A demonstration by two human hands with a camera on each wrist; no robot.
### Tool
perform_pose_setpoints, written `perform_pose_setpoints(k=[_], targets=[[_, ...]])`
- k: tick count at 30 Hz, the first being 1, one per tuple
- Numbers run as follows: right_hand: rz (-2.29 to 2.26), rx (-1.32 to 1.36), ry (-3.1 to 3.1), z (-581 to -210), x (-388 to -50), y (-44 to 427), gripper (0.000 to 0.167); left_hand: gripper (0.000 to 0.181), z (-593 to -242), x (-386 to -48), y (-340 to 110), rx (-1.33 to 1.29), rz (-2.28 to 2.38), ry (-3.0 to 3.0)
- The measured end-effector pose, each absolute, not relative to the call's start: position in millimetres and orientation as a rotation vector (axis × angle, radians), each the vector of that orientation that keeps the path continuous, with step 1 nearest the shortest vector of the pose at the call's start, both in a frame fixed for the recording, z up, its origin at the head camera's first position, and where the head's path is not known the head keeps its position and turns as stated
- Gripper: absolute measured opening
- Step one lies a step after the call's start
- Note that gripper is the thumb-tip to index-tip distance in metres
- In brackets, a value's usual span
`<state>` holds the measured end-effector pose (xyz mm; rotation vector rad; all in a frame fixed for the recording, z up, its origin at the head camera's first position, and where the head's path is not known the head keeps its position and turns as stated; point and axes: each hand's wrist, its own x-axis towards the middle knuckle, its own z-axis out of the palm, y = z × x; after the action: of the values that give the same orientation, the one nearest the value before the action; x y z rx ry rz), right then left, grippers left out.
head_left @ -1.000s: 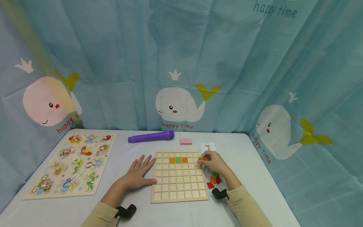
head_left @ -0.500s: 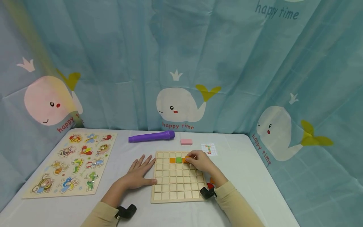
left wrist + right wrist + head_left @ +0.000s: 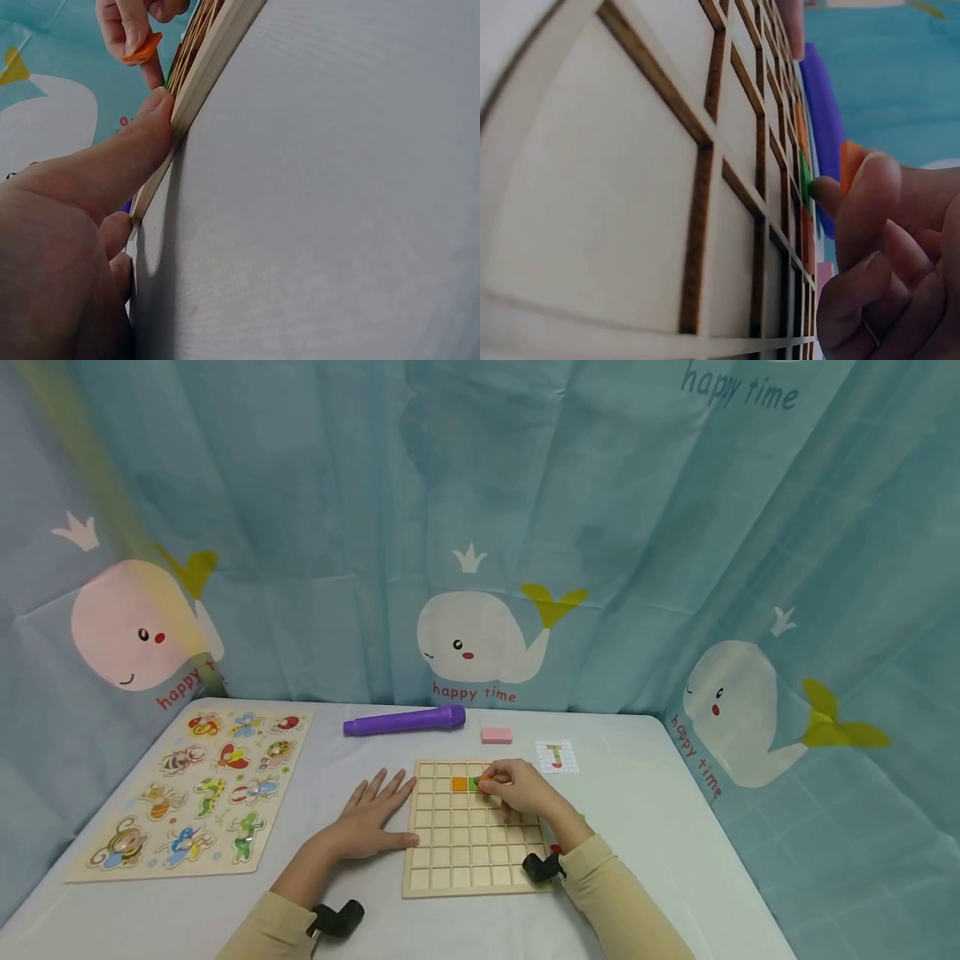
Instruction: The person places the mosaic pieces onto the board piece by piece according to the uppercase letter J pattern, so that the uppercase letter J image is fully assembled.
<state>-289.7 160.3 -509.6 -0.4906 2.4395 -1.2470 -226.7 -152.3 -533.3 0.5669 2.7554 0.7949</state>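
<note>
A wooden grid board lies on the white table. Spread fingers of the left hand touch its left edge; the left wrist view shows that thumb against the frame. The right hand, over the board's upper part, pinches an orange piece between thumb and finger, raised off the grid. One finger of it reaches down at the green square. Left of the green one, an orange square sits in its cell. The square right of the green is hidden by the right hand in the head view.
At the left lies an insect picture board. Behind the grid are a purple microphone-shaped object, a pink block and a small pattern card. A red piece shows beside the right wrist, partly covered. Curtains stand behind the table.
The right hand has moved left with the orange piece, from the board's right edge to the row of coloured squares. The left hand stays at the board's left edge.
</note>
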Motion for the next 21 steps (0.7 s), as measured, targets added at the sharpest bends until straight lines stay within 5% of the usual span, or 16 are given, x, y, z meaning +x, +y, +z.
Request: perform_pose_setpoints(k=[21], targets=[[-1.103, -0.572, 2.623, -506, -285, 149, 0.011, 0.1, -534, -228, -152, 0.573, 0.775, 2.765]])
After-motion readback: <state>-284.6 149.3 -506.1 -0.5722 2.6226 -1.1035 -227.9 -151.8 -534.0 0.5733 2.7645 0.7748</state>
